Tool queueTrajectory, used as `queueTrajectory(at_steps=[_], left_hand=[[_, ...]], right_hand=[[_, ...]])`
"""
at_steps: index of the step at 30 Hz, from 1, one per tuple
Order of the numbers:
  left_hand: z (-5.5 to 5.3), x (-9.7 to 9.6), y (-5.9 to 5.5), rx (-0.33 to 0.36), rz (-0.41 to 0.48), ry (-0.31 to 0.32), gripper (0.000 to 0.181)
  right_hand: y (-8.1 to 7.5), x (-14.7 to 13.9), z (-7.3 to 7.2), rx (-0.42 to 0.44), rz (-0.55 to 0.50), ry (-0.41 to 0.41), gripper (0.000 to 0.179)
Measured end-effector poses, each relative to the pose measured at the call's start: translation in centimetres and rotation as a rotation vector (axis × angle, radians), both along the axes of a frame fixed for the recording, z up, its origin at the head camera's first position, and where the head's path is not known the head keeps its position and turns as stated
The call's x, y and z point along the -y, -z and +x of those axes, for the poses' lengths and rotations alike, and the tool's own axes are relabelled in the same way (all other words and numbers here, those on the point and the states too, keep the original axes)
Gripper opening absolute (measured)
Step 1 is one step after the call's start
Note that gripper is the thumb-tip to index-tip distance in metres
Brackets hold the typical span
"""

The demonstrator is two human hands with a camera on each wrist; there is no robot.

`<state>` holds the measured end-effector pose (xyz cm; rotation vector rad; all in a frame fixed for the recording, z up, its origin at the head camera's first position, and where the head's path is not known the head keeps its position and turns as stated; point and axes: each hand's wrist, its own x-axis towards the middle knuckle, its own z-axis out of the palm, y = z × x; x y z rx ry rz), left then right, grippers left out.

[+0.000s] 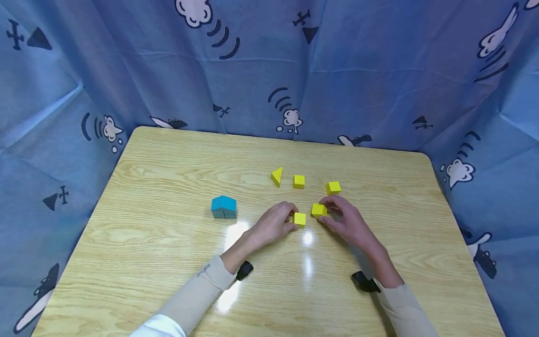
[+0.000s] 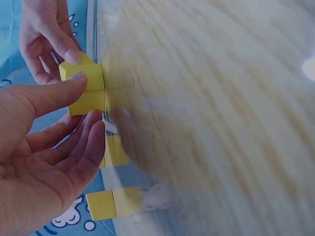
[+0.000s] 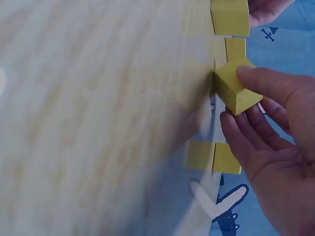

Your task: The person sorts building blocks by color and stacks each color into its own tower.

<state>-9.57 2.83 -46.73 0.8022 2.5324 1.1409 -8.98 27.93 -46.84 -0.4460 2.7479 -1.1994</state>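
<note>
Near the middle of the table, my left hand holds a yellow cube between thumb and fingers. Just to its right, my right hand pinches a second yellow cube, its thumb on the near side. A narrow gap separates these two cubes in the head view. The right wrist view shows the second cube turned at an angle, one edge toward the camera. In the left wrist view, the thumb lies over the face of the left-hand cube.
Beyond the hands stand a yellow triangular block, a yellow cube and another yellow cube close behind the right hand. Blue blocks sit together to the left. Patterned blue cloth surrounds the wooden table.
</note>
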Motion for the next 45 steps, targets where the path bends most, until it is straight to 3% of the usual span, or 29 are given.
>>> queueTrajectory(at_steps=[9,20,36,45], left_hand=[[-0.15,-0.11,0.03,0.002,0.004,-0.005,0.031],[-0.52,-0.44,-0.01,0.011,0.008,-0.010,0.032],[-0.73,-0.70,0.21,0.002,0.027,-0.002,0.029],[-0.67,-0.82,0.28,0.015,0.041,0.002,0.029]], right_hand=[[0.38,-0.26,0.64,0.044,-0.075,-0.041,0.040],[0.39,0.39,0.92,0.023,-0.007,-0.075,0.040],[0.51,0.55,0.97,0.006,-0.038,-0.077,0.040],[0.58,0.43,0.93,0.038,-0.022,-0.070,0.040]])
